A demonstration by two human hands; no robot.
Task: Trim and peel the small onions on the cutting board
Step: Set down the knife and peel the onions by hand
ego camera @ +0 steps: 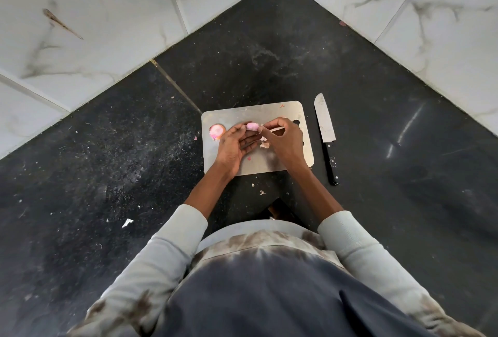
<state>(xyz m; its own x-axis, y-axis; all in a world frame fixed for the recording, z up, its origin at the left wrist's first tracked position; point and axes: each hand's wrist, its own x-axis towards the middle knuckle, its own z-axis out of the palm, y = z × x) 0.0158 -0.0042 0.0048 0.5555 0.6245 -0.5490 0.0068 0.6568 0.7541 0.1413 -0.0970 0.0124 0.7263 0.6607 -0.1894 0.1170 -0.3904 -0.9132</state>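
Just below the middle of the frame, over the metal cutting board [269, 114], the two hands worked together on one small onion [252, 126]. The left hand [233, 145] had its fingers curled round the pink bulb, holding it at the fingertips just above the board. The right hand [283, 139] pinched a strip of pale skin [277, 129] between thumb and forefinger, drawn out toward the right of the frame.

As a judgement, the step in hand was peeling. It would go best if the left hand kept the bulb steady and turned it a little at a time, while the right hand pulled the skin along the bulb's length rather than across it, so that the layer came away in one strip and no flesh tore with it. Scraps ought to fall on the board, not on the dark table [107, 147].

Counted: two onions, the one in the hands and another, cut face up, lying at the board's left edge [217, 130]. One knife [326, 134] lay untouched on the table just right of the board, blade toward the top of the frame. Bits of peel [265, 144] lay below the hands, perhaps three or four; they were too small to count surely.
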